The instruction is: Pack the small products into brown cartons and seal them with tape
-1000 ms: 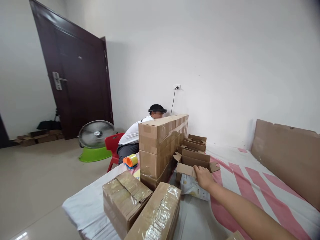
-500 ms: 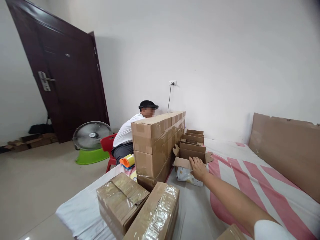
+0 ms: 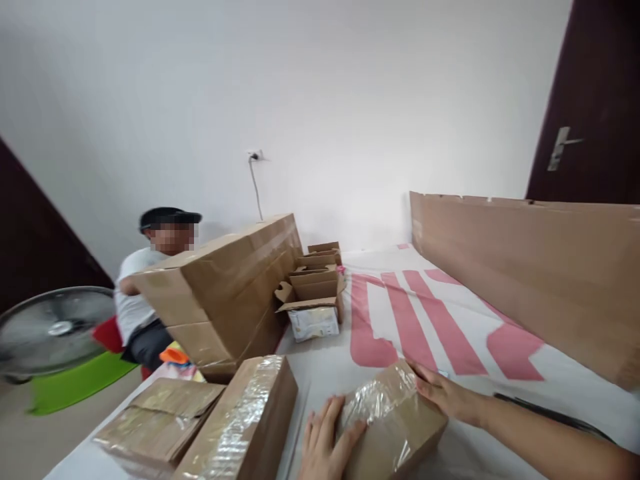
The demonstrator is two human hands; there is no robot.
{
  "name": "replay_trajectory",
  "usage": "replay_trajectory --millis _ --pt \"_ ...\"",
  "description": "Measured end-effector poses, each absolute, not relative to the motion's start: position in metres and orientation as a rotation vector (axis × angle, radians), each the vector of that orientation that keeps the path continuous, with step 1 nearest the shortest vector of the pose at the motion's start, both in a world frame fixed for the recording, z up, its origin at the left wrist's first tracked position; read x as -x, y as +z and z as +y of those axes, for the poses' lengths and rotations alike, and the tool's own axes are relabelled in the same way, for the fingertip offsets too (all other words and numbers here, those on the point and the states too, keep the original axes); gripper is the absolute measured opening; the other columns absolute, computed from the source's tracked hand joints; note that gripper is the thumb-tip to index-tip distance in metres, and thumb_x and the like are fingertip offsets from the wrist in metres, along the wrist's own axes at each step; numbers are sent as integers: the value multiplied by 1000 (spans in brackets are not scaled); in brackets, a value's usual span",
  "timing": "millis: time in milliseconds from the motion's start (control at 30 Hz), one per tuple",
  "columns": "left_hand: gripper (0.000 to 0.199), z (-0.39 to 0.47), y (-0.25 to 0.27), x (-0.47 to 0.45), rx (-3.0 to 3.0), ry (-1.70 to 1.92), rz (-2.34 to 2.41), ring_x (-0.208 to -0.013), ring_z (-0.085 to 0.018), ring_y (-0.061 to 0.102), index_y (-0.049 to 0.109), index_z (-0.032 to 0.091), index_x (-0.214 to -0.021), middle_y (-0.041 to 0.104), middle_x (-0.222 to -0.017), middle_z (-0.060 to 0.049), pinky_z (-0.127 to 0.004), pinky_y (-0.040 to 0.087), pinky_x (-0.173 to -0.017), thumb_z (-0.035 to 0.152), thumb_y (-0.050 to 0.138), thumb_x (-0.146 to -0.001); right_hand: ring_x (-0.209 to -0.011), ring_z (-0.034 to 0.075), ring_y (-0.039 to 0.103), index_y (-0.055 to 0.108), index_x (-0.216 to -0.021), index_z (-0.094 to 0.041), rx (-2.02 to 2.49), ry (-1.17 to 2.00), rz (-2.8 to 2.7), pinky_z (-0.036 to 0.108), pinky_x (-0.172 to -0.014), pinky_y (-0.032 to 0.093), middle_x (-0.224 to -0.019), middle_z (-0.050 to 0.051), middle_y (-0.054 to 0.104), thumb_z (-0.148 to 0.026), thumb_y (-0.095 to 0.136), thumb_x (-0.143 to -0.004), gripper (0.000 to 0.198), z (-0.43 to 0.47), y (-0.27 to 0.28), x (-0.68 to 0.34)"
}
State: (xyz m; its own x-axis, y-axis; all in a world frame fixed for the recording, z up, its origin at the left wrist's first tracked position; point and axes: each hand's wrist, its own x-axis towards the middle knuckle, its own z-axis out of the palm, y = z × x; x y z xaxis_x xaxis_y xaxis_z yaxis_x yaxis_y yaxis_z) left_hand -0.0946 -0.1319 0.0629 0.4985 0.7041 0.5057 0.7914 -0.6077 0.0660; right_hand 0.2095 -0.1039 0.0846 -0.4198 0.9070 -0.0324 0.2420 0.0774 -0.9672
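A small cardboard box (image 3: 390,430) with shiny clear tape lies on the cloth in front of me, between my two hands. My left hand (image 3: 327,437) presses its left side, thumb over the top edge. From the right, my right hand (image 3: 437,393) grips the far right corner, its fingers partly hidden behind the box. To the left lie a long taped carton (image 3: 240,420) and another taped carton (image 3: 160,417). Farther off, an open cardboard box (image 3: 315,293) stands with flaps up and a white printed packet (image 3: 314,325) against its front.
A stacked wall of cartons (image 3: 240,280) stands at centre left, with a co-worker (image 3: 143,280) in a cap behind it. A fan (image 3: 57,327) is at far left. A tall cardboard sheet (image 3: 525,267) borders the right side; a dark strip (image 3: 550,417) lies near my right forearm.
The view has swung right. My right hand has left the open box and come back to the taped box near me. My left hand has come into view on that box.
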Motion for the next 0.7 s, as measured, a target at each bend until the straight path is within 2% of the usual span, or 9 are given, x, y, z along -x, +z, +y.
replay_trajectory --millis 67,100,133,200,267,333,467,567,700 --pt "78 -125 76 69 2800 -716 -1148 -135 -44 39 57 30 -128 46 -146 -17 -66 36 -104 31 85 -55 -135 30 40 30 -149 -18 1190 1330 -1576 44 -113 31 -146 15 45 -73 46 -83 87 -126 84 -233" --pt "81 -122 83 56 2884 -701 -1094 -137 -45 35 55 28 -130 44 -147 -17 -69 32 -105 29 85 -54 -132 31 43 30 -149 -17 1229 1284 -1529 45 -112 31 -145 16 46 -73 48 -82 89 -134 85 -244" --pt "77 -120 91 43 2933 -692 -1056 -138 -44 34 56 28 -129 44 -147 -16 -70 30 -106 25 82 -57 -130 31 46 30 -149 -18 1264 1240 -1505 46 -112 32 -144 16 47 -72 49 -82 89 -141 85 -254" --pt "56 -117 103 19 2944 -715 -1019 -136 -39 38 60 27 -122 52 -139 -13 -69 29 -107 14 69 -68 -126 30 50 30 -149 -20 1317 1150 -1513 47 -110 35 -144 15 48 -69 48 -84 83 -151 84 -274" --pt "40 -117 106 2 2898 -792 -993 -127 -32 49 64 26 -112 62 -124 -10 -62 37 -105 7 57 -77 -128 27 49 35 -147 -21 1404 1026 -1603 45 -110 36 -143 13 50 -65 40 -90 73 -160 81 -294" --pt "33 -118 100 -6 2850 -883 -946 -113 -27 57 63 23 -110 66 -113 -9 -52 46 -98 8 50 -84 -129 26 49 45 -141 -19 1507 908 -1698 43 -109 38 -139 13 54 -59 34 -93 63 -167 74 -317" --pt "34 -127 74 -5 2664 -1022 -902 -109 -23 59 59 23 -121 65 -115 -10 -40 51 -90 12 48 -91 -116 33 57 65 -118 -17 1862 579 -1763 51 -102 41 -123 16 65 -42 46 -89 43 -181 40 -362" --pt "37 -133 61 -3 2549 -1075 -897 -111 -23 58 58 23 -124 65 -117 -9 -38 48 -91 11 49 -90 -106 33 61 66 -117 -22 2139 237 -1850 49 -93 45 -113 13 68 -24 53 -79 40 -189 5 -386" --pt "36 -136 58 -8 2492 -1116 -954 -107 -22 59 59 22 -122 65 -113 -9 -37 46 -90 10 49 -90 -101 30 62 65 -113 -17 2149 167 -1903 42 -89 48 -106 15 66 -17 50 -78 38 -185 -4 -395"
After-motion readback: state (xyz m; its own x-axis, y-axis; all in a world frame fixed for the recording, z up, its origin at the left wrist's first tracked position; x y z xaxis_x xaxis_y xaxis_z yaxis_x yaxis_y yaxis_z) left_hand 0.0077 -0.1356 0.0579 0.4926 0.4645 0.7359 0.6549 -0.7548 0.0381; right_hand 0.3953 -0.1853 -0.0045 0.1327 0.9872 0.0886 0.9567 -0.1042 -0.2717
